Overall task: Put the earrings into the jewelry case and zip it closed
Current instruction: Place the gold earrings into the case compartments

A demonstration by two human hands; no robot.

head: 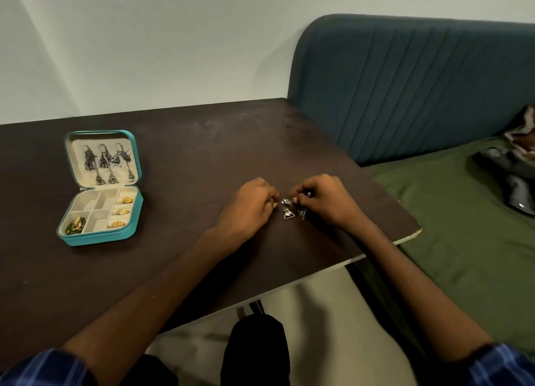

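Observation:
A teal jewelry case (131, 229) lies open at the left of the dark table (188, 142). Silver drop earrings hang in its lid, and gold and green pieces sit in its tray compartments. Near the table's right side lie two triangular earrings (289, 213). My left hand (249, 206) and my right hand (324, 200) meet just above them, fingertips pinched on the small tops of these earrings. What each fingertip holds is too small to tell apart.
The table's right edge and near corner (417, 229) are close to my right hand. Beyond it is a bed with a green cover (463, 212), a blue padded headboard (405, 90) and a dark bag (509, 177). My knee (254, 348) is below the table edge.

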